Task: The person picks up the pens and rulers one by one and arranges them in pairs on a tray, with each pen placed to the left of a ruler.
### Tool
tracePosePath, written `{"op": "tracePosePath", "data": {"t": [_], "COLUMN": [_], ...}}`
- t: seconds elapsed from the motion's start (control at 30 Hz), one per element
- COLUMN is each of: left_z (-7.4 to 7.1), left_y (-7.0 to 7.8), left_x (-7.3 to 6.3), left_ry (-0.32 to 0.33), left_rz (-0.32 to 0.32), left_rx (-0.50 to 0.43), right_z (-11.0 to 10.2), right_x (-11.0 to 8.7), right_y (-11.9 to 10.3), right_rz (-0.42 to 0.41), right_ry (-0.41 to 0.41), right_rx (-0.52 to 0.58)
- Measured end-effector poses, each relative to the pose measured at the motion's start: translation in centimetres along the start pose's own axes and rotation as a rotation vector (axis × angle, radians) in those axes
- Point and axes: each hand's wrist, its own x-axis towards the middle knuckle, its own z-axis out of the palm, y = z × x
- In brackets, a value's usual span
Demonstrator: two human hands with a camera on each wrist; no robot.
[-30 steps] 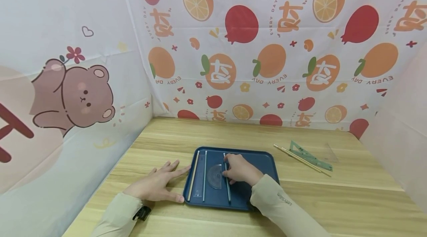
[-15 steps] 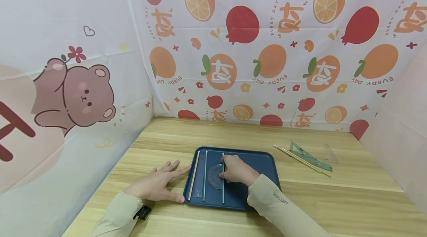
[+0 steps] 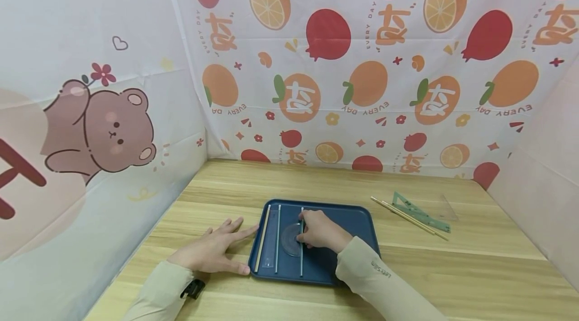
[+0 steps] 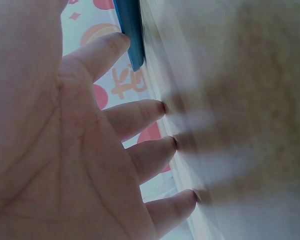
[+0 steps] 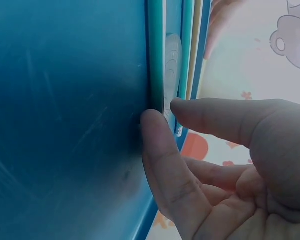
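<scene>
On the table a blue tray point(image 3: 323, 268) holds a wooden-coloured pencil point(image 3: 261, 245), a clear ruler point(image 3: 269, 240), a green pencil point(image 3: 278, 240) and a clear protractor point(image 3: 288, 243). My right hand point(image 3: 324, 230) pinches a second green pencil point(image 3: 301, 263) beside the protractor's straight edge. In the right wrist view, thumb and index finger lie either side of this pencil point(image 5: 156, 55), low over the tray. My left hand point(image 3: 212, 250) is spread on the table, its thumb at the tray's near left corner. The left wrist view shows its fingertips point(image 4: 160, 107) down on the tabletop.
Right of the tray, two wooden-coloured sticks point(image 3: 404, 214) lie across a green set square point(image 3: 422, 216). A clear triangle point(image 3: 449, 208) lies just beyond. Printed cloth point(image 3: 362, 125) hangs behind the table, with another sheet on the left.
My right hand has moved the green pencil left and straightened it alongside the protractor, mostly in the first half second. My left hand has stayed in place.
</scene>
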Motion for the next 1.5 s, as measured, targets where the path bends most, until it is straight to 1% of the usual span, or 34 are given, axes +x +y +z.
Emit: {"op": "tracePosePath", "data": {"t": [0.33,0.6,0.77,0.93,1.17,1.33,1.5], "left_z": [0.1,0.2,0.2,0.2,0.3,0.2,0.2], "left_y": [-0.2,-0.1,-0.1,-0.1,-0.2,-0.1,0.0], "left_x": [0.0,-0.1,0.0,0.0,0.0,0.1,0.1], "left_ry": [0.004,0.011,0.007,0.011,0.009,0.014,0.012], "left_rz": [-0.004,0.009,-0.003,0.007,0.008,0.017,0.015], "left_rx": [-0.005,0.006,-0.013,0.001,-0.001,0.000,0.000], "right_z": [-1.1,-2.5,-3.8,-5.1,-6.9,-8.2,-9.4], "right_x": [-0.5,-0.7,-1.2,-1.5,-1.6,-2.0,-2.5], "right_y": [1.0,2.7,3.4,4.3,6.3,7.5,8.3], "right_rz": [-0.044,-0.092,-0.079,-0.050,-0.038,-0.039,-0.039], "right_ry": [0.016,0.052,0.083,0.112,0.148,0.152,0.125], "right_rx": [0.046,0.004,-0.012,-0.037,-0.056,-0.080,-0.088]}}
